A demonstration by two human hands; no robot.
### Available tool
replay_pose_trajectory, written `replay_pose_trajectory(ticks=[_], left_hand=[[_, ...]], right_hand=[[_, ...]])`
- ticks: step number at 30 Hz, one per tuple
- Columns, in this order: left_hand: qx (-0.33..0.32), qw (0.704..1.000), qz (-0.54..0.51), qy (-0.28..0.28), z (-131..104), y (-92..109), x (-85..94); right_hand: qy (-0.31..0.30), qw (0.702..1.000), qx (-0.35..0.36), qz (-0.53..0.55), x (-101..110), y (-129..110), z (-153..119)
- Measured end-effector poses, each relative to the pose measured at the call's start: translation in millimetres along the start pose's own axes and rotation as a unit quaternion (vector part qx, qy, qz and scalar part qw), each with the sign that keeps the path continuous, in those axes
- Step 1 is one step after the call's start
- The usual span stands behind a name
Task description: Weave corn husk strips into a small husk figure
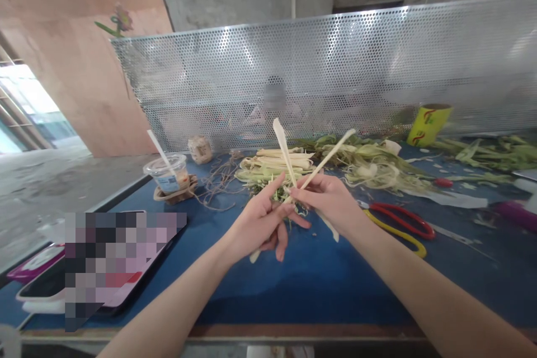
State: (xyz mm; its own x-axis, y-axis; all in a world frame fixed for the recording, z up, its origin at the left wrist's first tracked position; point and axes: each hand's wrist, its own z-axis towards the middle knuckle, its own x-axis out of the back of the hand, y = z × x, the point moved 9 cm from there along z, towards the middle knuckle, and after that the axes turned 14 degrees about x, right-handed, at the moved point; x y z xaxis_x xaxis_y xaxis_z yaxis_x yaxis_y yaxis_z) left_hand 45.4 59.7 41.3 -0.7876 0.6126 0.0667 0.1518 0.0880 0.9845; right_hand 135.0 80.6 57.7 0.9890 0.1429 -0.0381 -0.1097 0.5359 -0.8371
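Over the middle of the blue table, both hands meet on pale plant strips that cross in a V shape, their ends pointing up. My left hand pinches the strips near the crossing between thumb and forefinger, its other fingers curled loosely below. My right hand is closed on the strips just right of the crossing. One strip end hangs beneath the right hand, and another shows under the left. Directly behind the hands lies a pile of pale and green strips.
Left are a plastic cup with a straw, brown twine, a small jar and a partly blurred tablet. Right are red-and-yellow-handled scissors, green leaves and a yellow roll. A perforated metal panel stands behind.
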Motion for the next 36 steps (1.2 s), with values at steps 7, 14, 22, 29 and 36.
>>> replay_pose_trajectory(ticks=[7,14,22,29,36], left_hand=[[0.000,1.000,-0.006,0.005,-0.3,1.3,2.2],[-0.051,0.995,0.004,0.082,1.3,6.9,18.0],[-0.089,0.974,0.057,0.199,-3.4,12.0,31.6],[-0.088,0.974,0.047,0.201,-3.6,12.4,32.1],[-0.058,0.983,0.065,0.159,-1.1,7.7,16.4]], right_hand=[[-0.056,0.998,-0.009,-0.012,-1.4,1.2,2.8],[-0.079,0.997,0.007,-0.010,-9.7,-11.6,2.0],[-0.095,0.994,0.023,-0.054,-13.7,-14.2,1.1],[-0.133,0.990,0.005,-0.054,-15.4,-8.6,0.3],[-0.044,0.996,0.055,-0.053,-0.4,-11.4,5.8]])
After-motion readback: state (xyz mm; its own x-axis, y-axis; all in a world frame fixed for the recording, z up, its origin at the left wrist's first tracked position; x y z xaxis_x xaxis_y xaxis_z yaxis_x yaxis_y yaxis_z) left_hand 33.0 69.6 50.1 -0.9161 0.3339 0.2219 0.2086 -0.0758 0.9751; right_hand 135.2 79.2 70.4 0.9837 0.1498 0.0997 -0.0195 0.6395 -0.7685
